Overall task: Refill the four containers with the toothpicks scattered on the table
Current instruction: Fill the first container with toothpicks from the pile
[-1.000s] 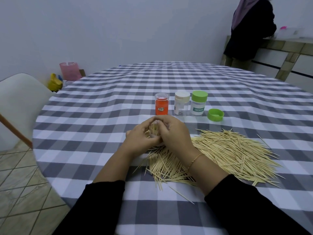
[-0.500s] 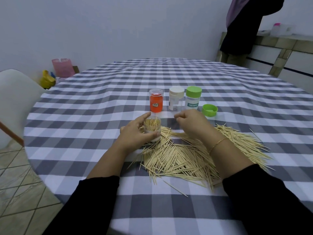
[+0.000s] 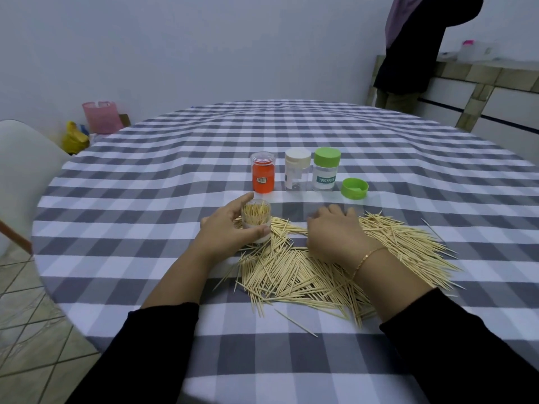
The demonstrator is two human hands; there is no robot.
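My left hand [image 3: 226, 228] grips a clear open container [image 3: 256, 221] that stands upright and is packed with toothpicks. A wide pile of loose toothpicks [image 3: 320, 269] lies on the checked tablecloth in front of me. My right hand [image 3: 334, 233] rests palm down on the pile, fingers spread; I cannot see anything pinched in it. Behind stand an orange container [image 3: 263, 176], a white-capped container [image 3: 297, 173] and a green-capped container [image 3: 326, 172] labelled TOOTHPICK, all with lids on. A loose green lid [image 3: 354, 188] lies to their right.
The round table [image 3: 145, 199] carries a grey and white checked cloth. A white chair [image 3: 20, 170] stands at the left edge. A pink bin [image 3: 100, 116] sits on the floor by the wall. A person in dark clothes [image 3: 414, 48] stands at a counter at the back right.
My right hand has left the container's mouth and moved right and down onto the toothpick pile. My left hand still holds the filled container in place.
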